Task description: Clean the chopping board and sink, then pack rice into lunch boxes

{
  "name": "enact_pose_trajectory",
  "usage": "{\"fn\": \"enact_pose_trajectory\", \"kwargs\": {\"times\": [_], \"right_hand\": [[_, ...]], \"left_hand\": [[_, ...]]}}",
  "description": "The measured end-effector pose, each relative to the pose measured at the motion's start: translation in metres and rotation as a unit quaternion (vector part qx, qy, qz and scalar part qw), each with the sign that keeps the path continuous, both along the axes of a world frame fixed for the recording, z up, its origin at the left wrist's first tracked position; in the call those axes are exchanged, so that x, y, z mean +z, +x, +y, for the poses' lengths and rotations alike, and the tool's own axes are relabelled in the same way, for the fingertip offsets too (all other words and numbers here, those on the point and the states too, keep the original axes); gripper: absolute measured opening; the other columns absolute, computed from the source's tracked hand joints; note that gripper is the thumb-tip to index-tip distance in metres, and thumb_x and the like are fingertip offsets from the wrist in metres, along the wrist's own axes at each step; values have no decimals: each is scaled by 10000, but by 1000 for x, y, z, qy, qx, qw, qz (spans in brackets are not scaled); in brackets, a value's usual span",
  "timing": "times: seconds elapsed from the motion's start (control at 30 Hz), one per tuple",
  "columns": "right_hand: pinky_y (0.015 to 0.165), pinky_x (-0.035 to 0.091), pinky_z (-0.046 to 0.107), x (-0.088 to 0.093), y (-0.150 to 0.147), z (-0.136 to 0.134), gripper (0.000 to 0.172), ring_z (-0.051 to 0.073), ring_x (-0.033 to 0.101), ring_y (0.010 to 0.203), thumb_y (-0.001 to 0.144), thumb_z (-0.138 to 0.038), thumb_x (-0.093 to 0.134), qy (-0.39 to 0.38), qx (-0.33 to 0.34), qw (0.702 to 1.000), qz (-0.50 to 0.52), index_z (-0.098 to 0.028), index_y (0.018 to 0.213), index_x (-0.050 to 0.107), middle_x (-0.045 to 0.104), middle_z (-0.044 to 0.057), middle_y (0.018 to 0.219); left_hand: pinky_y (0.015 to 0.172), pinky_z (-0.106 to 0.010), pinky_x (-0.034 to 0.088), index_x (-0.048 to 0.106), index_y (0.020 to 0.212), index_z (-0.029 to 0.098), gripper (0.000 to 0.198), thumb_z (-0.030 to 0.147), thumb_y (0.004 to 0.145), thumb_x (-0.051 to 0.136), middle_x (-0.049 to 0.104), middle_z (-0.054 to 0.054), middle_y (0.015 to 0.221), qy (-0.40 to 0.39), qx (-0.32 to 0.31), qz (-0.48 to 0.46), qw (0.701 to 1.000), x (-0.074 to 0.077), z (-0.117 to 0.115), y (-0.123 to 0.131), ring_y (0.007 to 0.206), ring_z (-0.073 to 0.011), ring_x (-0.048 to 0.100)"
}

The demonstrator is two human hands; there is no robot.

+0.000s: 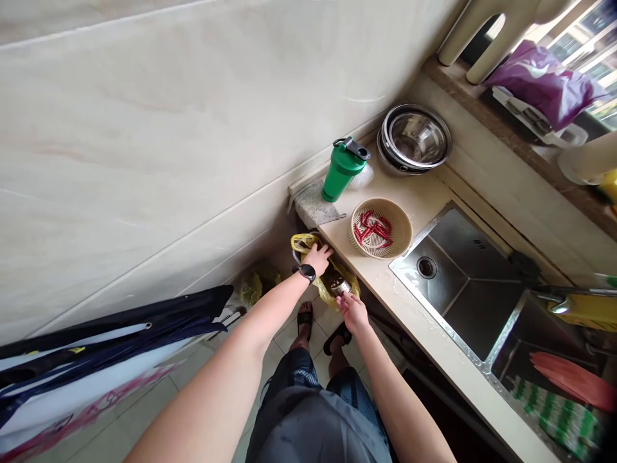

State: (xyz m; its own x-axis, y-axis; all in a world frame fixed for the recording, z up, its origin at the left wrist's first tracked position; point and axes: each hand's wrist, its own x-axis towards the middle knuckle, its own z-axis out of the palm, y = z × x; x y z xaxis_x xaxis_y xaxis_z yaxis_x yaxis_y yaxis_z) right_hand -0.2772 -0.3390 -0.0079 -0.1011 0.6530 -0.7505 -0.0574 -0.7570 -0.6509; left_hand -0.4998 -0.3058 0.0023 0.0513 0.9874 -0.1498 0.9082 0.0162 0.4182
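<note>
My right hand (354,312) is closed on a perforated metal sink strainer (340,287). The strainer is tilted over a yellow plastic bag (302,242) hanging below the counter's front edge. At the bag's upper rim is my left hand (318,258), a black watch on its wrist. Its fingers are apart, close to the counter edge; whether they touch the bag is hard to see. Dark contents show inside the bag, too small to name. On the counter above stands a beige colander (405,233) with several red chillies (373,229) in it.
A green shaker bottle (343,172), a grey cloth (314,204) and stacked metal bowls (418,138) stand by the wall. To the right is a double steel sink (457,257), with a pink glove (573,378) at its far basin. Another yellow bag (258,285) lies low at left.
</note>
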Motion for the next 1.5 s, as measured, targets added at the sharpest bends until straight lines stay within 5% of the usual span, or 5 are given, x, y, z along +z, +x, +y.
{"fn": "enact_pose_trajectory", "kwargs": {"times": [0.2, 0.67, 1.0, 1.27, 1.5], "right_hand": [[682, 609, 237, 8, -1, -3, 285, 142, 703, 669, 679, -407, 858, -10, 2, 1000, 8, -223, 709, 643, 661, -28, 642], [662, 609, 247, 12, -16, 2, 298, 139, 676, 621, 641, -390, 888, -6, -32, 998, -50, -202, 721, 671, 682, -13, 631], [665, 599, 245, 23, -28, -2, 367, 137, 673, 659, 634, -460, 890, 21, 6, 999, 34, -214, 757, 646, 681, -20, 685], [642, 594, 245, 17, -24, 4, 270, 136, 652, 617, 651, -390, 856, 23, -24, 998, -47, -213, 704, 659, 665, -30, 629], [648, 604, 253, 18, -21, 2, 253, 142, 681, 620, 675, -361, 866, 4, -39, 998, -46, -205, 767, 690, 699, -17, 665]], "left_hand": [[973, -541, 390, 758, 1117, 174, 354, 80, 900, 496, 708, -188, 1226, -29, -15, 25, 999, -21, 15, -6, 1196, -359, 546], [921, -460, 375, 690, 1229, 188, 395, 103, 999, 381, 716, -147, 1172, -1, -20, 16, 1000, -10, 11, -23, 1084, -301, 599], [913, -438, 372, 675, 1252, 195, 394, 89, 993, 398, 718, -136, 1173, 9, -26, -5, 1000, 11, 8, -21, 1062, -288, 616], [998, -480, 369, 685, 1225, 146, 417, 14, 929, 422, 703, -155, 1179, 15, -77, 11, 997, 33, 13, -20, 1095, -298, 606], [833, -374, 493, 707, 1128, 150, 385, 13, 965, 386, 680, -143, 1148, 14, -119, -7, 993, 58, 15, -13, 1101, -268, 572]]}}
